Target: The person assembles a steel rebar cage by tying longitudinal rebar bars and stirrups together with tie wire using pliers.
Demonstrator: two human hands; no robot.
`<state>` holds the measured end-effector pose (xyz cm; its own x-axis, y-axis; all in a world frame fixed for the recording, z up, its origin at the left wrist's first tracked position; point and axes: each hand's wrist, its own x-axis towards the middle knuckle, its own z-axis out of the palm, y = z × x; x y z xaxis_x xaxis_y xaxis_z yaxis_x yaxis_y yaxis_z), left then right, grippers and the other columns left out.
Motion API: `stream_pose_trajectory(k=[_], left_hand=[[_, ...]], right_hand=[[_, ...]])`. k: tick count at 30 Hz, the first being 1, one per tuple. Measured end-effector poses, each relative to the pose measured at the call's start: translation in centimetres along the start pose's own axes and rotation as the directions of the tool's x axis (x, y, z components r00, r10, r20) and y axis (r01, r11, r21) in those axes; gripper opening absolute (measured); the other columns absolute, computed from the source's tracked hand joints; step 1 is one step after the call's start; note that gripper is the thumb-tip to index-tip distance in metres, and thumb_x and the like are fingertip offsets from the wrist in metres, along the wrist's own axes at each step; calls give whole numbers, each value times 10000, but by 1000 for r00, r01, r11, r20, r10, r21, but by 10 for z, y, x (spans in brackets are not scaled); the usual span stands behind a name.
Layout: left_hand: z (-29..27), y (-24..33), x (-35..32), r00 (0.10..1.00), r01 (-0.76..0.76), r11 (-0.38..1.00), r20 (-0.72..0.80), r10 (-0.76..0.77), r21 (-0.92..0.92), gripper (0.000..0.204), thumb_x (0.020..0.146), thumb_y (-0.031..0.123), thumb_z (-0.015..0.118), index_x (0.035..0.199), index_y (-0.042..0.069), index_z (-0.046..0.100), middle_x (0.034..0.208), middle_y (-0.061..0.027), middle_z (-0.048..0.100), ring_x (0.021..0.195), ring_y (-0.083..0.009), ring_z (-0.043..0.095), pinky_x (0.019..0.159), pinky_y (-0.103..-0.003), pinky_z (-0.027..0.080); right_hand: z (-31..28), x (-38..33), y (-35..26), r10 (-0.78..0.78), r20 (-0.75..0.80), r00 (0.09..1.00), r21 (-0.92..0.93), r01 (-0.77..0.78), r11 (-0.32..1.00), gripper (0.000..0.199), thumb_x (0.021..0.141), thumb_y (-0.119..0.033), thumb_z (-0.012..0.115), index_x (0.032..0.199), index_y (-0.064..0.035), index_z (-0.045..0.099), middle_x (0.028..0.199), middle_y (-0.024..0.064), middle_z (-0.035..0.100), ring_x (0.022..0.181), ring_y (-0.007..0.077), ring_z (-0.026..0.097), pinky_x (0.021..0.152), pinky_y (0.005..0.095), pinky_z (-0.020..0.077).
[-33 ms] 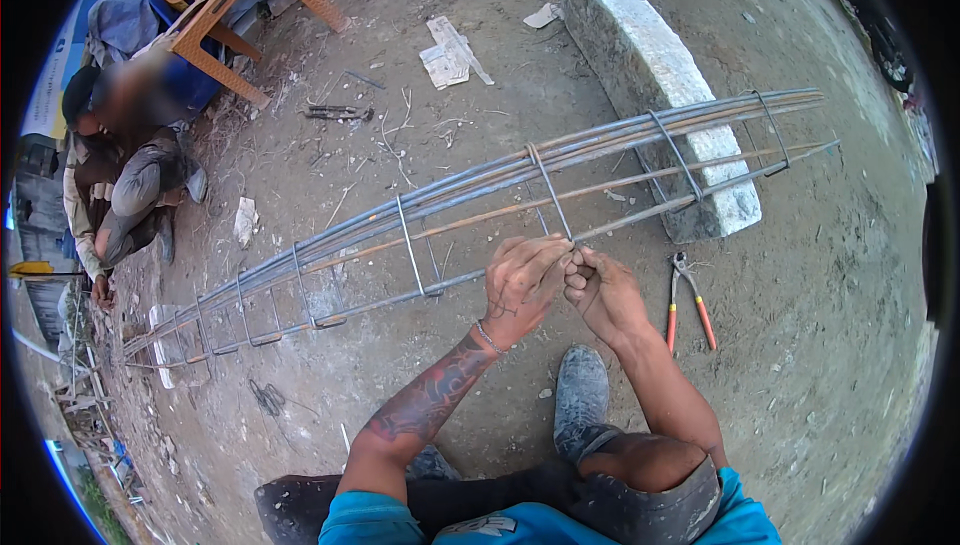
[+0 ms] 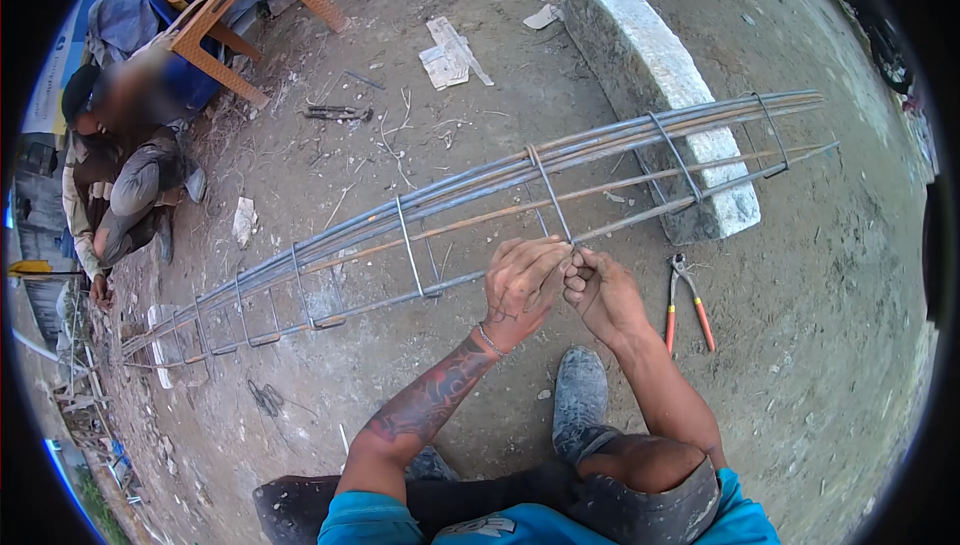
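A long rebar cage (image 2: 460,283) with rectangular stirrups stretches across in front of me, from lower left to upper right. My left hand (image 2: 520,283) and my right hand (image 2: 608,297) meet at its near bar, at the lower corner of one stirrup (image 2: 551,195). Both have their fingertips pinched together there. Something small and dark shows between them, too hidden to name. Right of my right hand, end-cutting pincers (image 2: 706,327) with red-orange handles lie on the ground, their jaws toward the cage.
A big concrete block (image 2: 655,40) props the cage's right end; a small pale block (image 2: 163,373) sits under its left. A co-worker (image 2: 140,190) squats at the left beside a brown plastic table (image 2: 215,43). Loose wire (image 2: 268,398) and a dark tool (image 2: 338,113) lie on the dirt.
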<state>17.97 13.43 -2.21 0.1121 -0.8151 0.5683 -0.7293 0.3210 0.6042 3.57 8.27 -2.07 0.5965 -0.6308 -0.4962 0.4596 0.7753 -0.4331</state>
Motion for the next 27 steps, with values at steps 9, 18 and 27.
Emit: stream_pose_trajectory(k=[9, 18, 27], left_hand=[[-7, 3, -34, 972, -146, 977, 207, 112, 154, 653, 578, 124, 766, 1200, 116, 570, 1255, -87, 505, 1238, -305, 462, 1044, -517, 382], [-45, 8, 18, 793, -75, 996, 609, 29, 49, 737, 580, 175, 814, 1229, 113, 470, 1392, -134, 390, 1284, -352, 410, 1045, -456, 387], [-26, 4, 21, 795, 471, 881, 451, -405, -40, 423, 768, 269, 739, 1101, 64, 577, 1012, -122, 648, 989, -298, 637, 877, -374, 485]], right_hand=[[5, 8, -3, -490, 73, 869, -929, 238, 284, 279, 886, -173, 599, 695, 25, 553, 606, 117, 520, 532, 141, 498, 505, 337, 397], [-8, 6, -23, -343, 643, 685, -709, 363, -605, 238, 853, -255, 640, 803, -34, 566, 787, 125, 598, 742, 337, 614, 642, 449, 499], [-230, -66, -33, -865, 70, 498, -595, -675, -437, 514, 868, -356, 626, 1252, -47, 478, 1232, 171, 529, 1169, 329, 483, 998, 476, 353]])
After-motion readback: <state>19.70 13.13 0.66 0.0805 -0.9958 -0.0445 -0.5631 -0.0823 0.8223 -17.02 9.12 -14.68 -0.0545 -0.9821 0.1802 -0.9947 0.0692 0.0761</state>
